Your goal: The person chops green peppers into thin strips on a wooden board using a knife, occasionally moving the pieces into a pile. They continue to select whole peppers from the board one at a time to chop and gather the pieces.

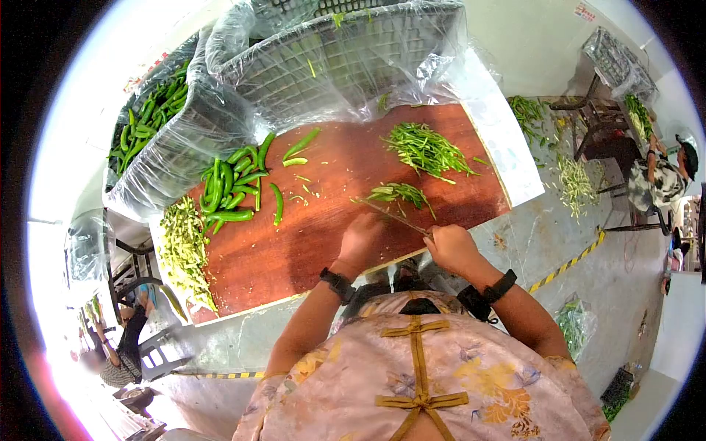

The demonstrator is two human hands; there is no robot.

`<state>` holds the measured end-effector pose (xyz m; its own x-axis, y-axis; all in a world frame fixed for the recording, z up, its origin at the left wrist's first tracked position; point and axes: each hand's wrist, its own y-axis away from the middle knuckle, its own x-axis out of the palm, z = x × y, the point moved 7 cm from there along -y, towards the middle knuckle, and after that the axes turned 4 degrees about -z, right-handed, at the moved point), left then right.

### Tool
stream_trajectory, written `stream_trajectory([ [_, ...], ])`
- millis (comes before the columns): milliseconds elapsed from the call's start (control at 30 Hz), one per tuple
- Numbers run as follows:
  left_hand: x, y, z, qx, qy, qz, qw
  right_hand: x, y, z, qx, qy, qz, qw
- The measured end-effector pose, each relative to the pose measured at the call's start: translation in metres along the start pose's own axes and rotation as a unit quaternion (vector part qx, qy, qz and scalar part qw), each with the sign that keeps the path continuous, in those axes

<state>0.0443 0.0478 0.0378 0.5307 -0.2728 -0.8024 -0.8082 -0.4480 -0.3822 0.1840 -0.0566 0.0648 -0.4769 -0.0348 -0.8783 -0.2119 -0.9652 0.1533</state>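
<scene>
My right hand (450, 250) is closed round the handle of a knife (397, 216), whose blade points left over the front edge of the red-brown board. My left hand (362, 239) lies at the board's front edge, near the blade tip; its fingers are blurred, and what they hold, if anything, is unclear. Just beyond the blade lies a small heap of cut green pieces (401, 193). A larger heap of green strips (426, 147) is farther back. Whole green peppers (232, 184) are piled at the left, with one pepper (276, 204) apart.
Pale trimmings (184, 250) cover the board's left end. Plastic-lined crates (331, 66) stand along the back, one full of peppers (151, 117). People sit at the far right (658, 176) and lower left (121, 360). Cut greens (576, 184) lie on the floor at right.
</scene>
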Motion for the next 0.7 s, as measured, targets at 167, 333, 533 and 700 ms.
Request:
stream_trajectory([
  [167, -0.016, -0.006, -0.013, 0.076, -0.003, -0.055, 0.996, 0.003, 0.001, 0.003, 0.017, 0.01, 0.048, 0.999],
  [333, -0.007, 0.002, -0.002, 0.038, 0.019, -0.021, 0.999, -0.002, 0.004, -0.001, 0.034, 0.004, 0.046, 0.998],
  [533, -0.01, -0.006, -0.012, 0.056, 0.022, -0.053, 0.997, 0.002, 0.005, 0.005, 0.014, -0.004, 0.053, 0.998],
  [700, -0.013, -0.01, -0.014, 0.074, 0.02, -0.094, 0.993, 0.007, 0.006, 0.007, 0.026, -0.031, 0.055, 0.998],
])
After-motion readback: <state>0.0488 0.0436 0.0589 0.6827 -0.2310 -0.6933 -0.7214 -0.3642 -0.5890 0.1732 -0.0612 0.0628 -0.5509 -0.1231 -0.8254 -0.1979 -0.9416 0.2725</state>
